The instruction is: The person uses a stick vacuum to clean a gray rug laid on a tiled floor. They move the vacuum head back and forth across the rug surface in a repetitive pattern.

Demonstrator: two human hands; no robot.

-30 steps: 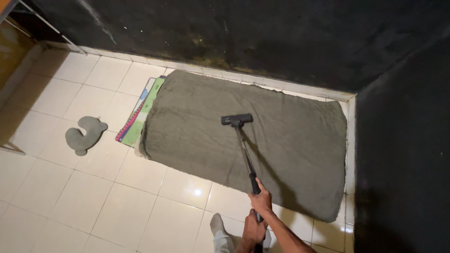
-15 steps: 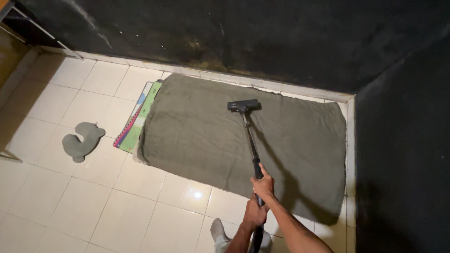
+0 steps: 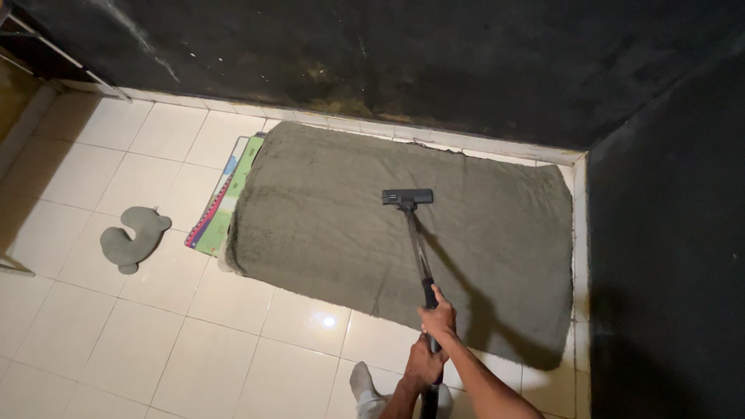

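Observation:
A grey-green shaggy rug (image 3: 334,225) lies on the white tiled floor against the dark wall. A black vacuum head (image 3: 407,197) rests on the rug's middle, joined to a long dark wand (image 3: 417,252) that runs back toward me. My right hand (image 3: 438,320) grips the wand higher up. My left hand (image 3: 424,366) grips it just below, near the bottom edge of the view. A foot in a grey sock (image 3: 358,379) stands on the tiles beside my hands.
A grey curved neck pillow (image 3: 132,237) lies on the tiles at left. A colourful mat (image 3: 221,209) sticks out from under the rug's left side. Dark walls (image 3: 667,233) close the back and right. A metal frame (image 3: 46,43) stands at top left.
The vacuum head went away from me toward the wall, then came back toward me to the rug's middle. Both hands stayed on the wand.

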